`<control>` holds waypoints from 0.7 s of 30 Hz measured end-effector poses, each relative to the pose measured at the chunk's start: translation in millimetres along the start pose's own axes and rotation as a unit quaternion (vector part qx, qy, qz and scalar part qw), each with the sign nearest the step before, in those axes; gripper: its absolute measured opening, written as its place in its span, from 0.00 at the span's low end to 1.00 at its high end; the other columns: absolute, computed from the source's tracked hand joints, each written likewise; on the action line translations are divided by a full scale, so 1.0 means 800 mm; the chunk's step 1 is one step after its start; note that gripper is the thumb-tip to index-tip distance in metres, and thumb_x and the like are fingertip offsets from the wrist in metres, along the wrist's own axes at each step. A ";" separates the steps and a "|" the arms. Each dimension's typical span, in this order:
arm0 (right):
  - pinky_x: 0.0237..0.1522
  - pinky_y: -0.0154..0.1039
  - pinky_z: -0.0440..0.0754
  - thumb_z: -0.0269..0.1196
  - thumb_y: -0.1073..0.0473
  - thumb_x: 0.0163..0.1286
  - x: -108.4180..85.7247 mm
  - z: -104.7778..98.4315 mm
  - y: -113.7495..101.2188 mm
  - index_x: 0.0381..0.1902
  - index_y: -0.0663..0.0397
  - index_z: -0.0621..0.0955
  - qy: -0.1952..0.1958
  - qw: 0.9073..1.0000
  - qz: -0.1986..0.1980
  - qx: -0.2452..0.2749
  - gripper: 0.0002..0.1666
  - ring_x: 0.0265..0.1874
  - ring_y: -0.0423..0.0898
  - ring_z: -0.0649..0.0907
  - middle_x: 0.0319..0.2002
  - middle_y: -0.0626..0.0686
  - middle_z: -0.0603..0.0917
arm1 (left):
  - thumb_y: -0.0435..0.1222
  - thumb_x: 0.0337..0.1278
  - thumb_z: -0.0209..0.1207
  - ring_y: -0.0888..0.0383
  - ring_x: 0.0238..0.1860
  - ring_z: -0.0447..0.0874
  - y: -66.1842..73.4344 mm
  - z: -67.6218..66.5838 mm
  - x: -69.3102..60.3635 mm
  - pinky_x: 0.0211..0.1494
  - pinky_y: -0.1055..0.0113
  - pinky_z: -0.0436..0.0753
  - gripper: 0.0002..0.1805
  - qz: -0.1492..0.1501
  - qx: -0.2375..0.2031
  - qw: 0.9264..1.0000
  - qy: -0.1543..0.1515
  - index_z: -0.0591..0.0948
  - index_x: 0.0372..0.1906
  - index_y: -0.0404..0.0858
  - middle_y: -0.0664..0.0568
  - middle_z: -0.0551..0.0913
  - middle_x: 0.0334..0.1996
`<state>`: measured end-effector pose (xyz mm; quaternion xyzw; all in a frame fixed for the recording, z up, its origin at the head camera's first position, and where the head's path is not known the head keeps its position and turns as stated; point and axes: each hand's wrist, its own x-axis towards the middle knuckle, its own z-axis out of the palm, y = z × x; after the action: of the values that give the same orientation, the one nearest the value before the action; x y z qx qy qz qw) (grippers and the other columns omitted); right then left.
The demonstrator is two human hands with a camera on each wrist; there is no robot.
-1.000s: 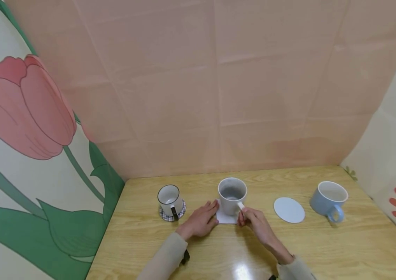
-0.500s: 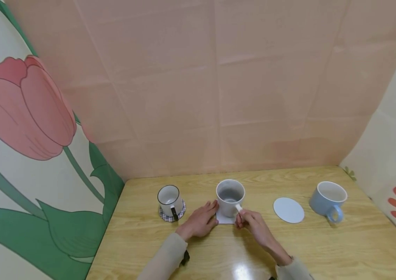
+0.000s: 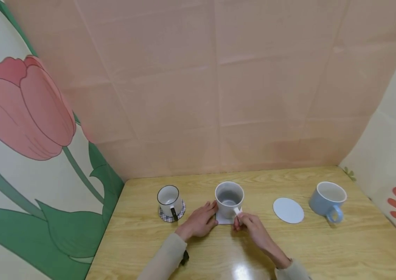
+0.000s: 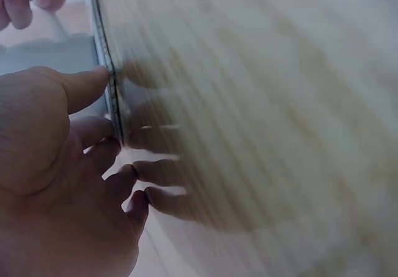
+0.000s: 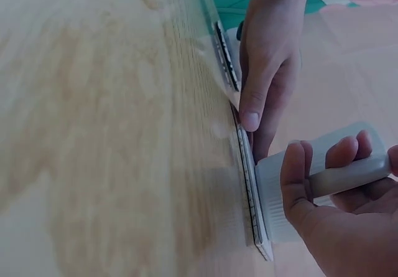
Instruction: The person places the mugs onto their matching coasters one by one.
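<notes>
A white mug (image 3: 229, 199) stands over a square white coaster (image 3: 224, 221); in the right wrist view its base meets the coaster (image 5: 252, 193). My right hand (image 3: 254, 229) pinches the mug's handle (image 5: 351, 174) between thumb and fingers. My left hand (image 3: 199, 221) lies beside the coaster's left edge, fingers extended. In the left wrist view, the thumb and forefinger of that hand (image 4: 56, 140) touch the coaster's edge (image 4: 107, 65), and the other fingertips rest on the table. The mug covers most of the coaster.
On the left, a black-rimmed white mug (image 3: 169, 199) sits on a round checked coaster (image 3: 181, 212). To the right lie a round pale coaster (image 3: 288, 210) and a blue mug (image 3: 327, 200) on the wooden table (image 3: 352, 245). A pink sheet (image 3: 219, 97) hangs behind.
My right hand has brought the mug slightly left and toward me, down over the square coaster. The left hand has stayed at the coaster's edge.
</notes>
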<state>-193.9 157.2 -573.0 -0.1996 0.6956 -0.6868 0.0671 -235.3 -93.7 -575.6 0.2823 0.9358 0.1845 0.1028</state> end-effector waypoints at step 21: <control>0.46 0.44 0.91 0.44 0.58 0.90 -0.007 -0.006 -0.012 0.45 0.80 0.80 -0.029 0.997 0.011 -0.066 0.28 0.40 0.46 0.86 0.40 0.73 0.83 | 0.49 0.77 0.61 0.49 0.84 0.61 0.005 -0.006 -0.003 0.84 0.43 0.65 0.35 -0.027 -0.012 0.999 0.028 0.68 0.82 0.46 0.54 0.60 0.85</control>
<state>-188.7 164.3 -564.6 -0.2160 0.7393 -0.6325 0.0813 -232.8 -92.8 -569.5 0.2501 0.9433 0.2010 0.0847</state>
